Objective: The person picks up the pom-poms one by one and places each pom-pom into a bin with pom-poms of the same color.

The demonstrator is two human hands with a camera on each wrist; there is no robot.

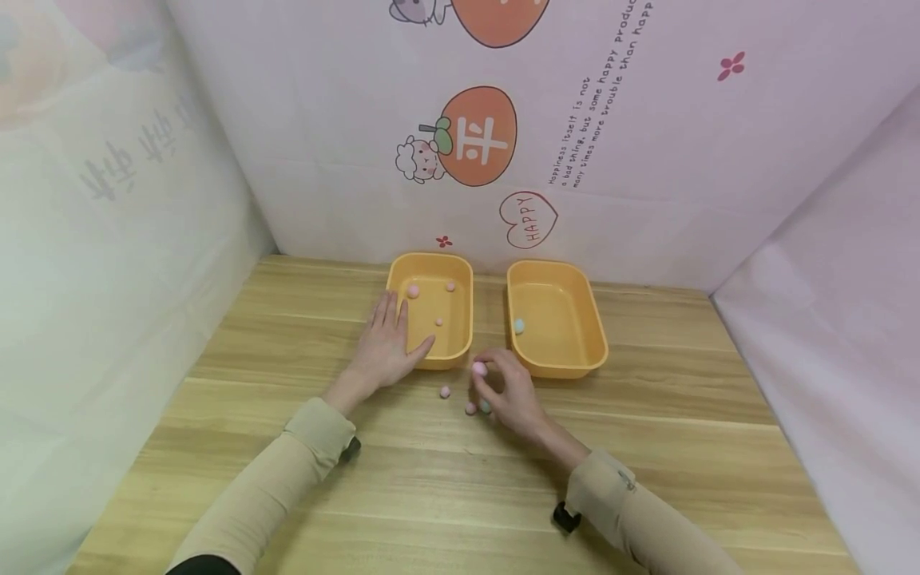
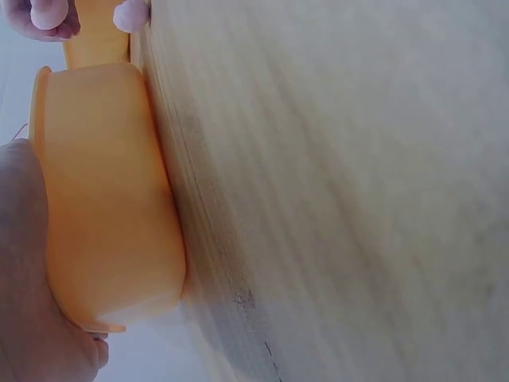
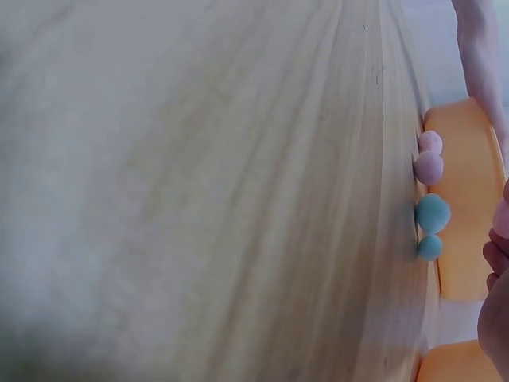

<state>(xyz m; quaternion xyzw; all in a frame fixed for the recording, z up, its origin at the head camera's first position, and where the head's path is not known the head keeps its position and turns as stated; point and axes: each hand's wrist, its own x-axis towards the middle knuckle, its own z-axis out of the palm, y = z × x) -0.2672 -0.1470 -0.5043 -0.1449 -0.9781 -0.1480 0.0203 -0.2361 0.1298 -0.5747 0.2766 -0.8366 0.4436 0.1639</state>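
Observation:
My left hand (image 1: 383, 347) rests over the near-left edge of the left yellow bin (image 1: 469, 319), fingers straight and spread. Inside that bin lie three pink pom-poms. Between thumb and fingertips, my right hand (image 1: 513, 397) pinches a pink pom-pom (image 1: 479, 369), held above the table in front of the gap between the bins. Below it on the wood are two more pink pom-poms (image 1: 445, 392) and, partly hidden by the hand, a blue-green pom-pom (image 1: 485, 406). The right wrist view shows two blue-green pom-poms (image 3: 433, 213) side by side there.
The right yellow bin (image 1: 598, 343) stands beside the left one near the back of the wooden table (image 1: 668, 447), with a pale blue-green pom-pom (image 1: 519, 326) inside. Printed white cloth (image 1: 323, 160) hangs behind the bins and along both sides.

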